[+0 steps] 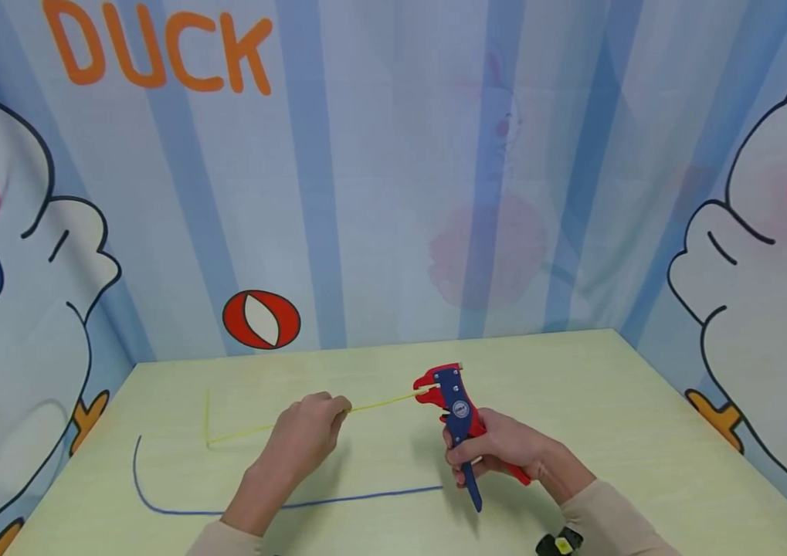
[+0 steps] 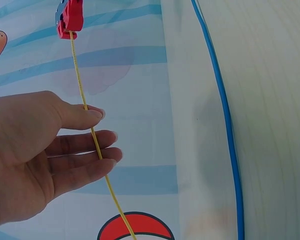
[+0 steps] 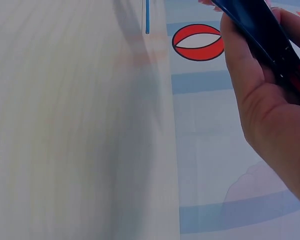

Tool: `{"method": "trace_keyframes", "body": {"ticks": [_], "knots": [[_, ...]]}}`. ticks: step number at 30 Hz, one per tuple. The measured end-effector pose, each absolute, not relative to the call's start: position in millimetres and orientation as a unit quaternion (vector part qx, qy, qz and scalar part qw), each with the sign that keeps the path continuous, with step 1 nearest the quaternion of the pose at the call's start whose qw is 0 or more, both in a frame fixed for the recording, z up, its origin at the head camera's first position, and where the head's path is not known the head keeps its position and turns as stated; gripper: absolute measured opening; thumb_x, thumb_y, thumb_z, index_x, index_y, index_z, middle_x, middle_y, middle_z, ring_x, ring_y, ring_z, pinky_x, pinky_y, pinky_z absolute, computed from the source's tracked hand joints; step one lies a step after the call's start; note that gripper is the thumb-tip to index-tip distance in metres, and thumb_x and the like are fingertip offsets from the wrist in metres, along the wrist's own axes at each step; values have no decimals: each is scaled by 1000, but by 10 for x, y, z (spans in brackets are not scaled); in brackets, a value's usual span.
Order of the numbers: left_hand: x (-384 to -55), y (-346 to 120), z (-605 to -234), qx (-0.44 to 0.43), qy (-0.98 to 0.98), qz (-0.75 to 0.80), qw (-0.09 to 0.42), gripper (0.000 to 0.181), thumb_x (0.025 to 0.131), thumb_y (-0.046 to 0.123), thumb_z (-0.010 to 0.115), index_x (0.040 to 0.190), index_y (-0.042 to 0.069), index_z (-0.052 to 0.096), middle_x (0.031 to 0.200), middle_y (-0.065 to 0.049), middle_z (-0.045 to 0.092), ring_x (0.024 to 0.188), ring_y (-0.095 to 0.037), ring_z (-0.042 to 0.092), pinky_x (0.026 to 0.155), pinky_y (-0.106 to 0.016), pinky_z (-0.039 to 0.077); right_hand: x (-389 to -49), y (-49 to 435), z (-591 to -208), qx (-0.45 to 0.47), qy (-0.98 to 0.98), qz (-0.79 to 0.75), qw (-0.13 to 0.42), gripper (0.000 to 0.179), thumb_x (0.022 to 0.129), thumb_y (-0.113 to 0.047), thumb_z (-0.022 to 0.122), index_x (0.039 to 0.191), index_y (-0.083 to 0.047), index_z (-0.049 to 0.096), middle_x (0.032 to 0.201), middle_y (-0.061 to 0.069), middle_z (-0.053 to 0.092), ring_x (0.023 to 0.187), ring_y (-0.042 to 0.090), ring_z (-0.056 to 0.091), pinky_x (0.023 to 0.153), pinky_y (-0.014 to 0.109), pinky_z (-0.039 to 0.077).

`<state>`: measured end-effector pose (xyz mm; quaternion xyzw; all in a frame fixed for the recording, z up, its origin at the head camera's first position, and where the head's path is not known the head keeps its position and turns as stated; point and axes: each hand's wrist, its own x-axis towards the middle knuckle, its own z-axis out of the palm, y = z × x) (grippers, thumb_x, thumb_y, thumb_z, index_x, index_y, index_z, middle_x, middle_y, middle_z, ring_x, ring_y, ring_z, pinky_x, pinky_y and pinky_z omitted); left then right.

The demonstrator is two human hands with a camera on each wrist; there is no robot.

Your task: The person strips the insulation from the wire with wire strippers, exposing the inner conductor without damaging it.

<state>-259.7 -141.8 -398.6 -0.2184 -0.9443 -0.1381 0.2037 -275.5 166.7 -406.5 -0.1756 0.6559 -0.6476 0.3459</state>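
Feeding yellow wire (image 1: 382,403) into the red-and-blue wire stripper (image 1: 458,413).
Your left hand (image 1: 306,436) pinches the wire above the tabletop (image 1: 608,401); your right hand (image 1: 504,452) fingers wrap the stripper's handles, wire end in its head.

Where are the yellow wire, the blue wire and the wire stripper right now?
yellow wire (image 1: 382,404), head view, taut stretch between left hand and stripper.
blue wire (image 1: 365,495), head view, straight run lying on the table.
wire stripper (image 1: 460,408), head view, blue body below the red head.

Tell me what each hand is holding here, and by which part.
The right hand grips the wire stripper by its handles. The left hand pinches the yellow wire partway along, its end in the stripper's head.
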Motion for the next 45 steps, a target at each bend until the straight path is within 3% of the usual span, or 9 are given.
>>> {"method": "trace_keyframes", "body": {"ticks": [14,27,35,45], "knots": [[-2576,-1415,-3962,-224,-942,-136,207,12,86,1,75,95,9,76,76,-1,65,65,-17,60,58,-29,51,-2750,1653,-4082,-175,668,-640,337,25,91,-12,72,105,0,56,90,14,64,76,24,66,81,45,57],[-2571,-1408,-3949,-225,-940,-138,214,11,87,1,75,93,10,76,75,-1,64,64,-16,60,57,-28,51,-2762,1624,-4095,-166,691,-632,310,21,90,-14,72,96,0,57,80,11,62,64,22,61,69,39,58],[-2576,-1413,-3959,-220,-944,-133,209,12,87,1,75,94,10,76,76,-1,65,64,-16,61,58,-29,52,-2726,1602,-4099,-167,676,-644,318,19,90,-12,71,94,-1,56,76,10,60,62,20,61,74,47,59],[-2582,-1431,-3955,-209,-949,-126,202,11,87,3,75,96,10,76,77,-1,66,63,-15,60,60,-29,53,-2693,1554,-4139,-177,655,-662,320,19,90,-10,71,87,-3,54,70,6,55,57,18,54,61,32,54]]}}
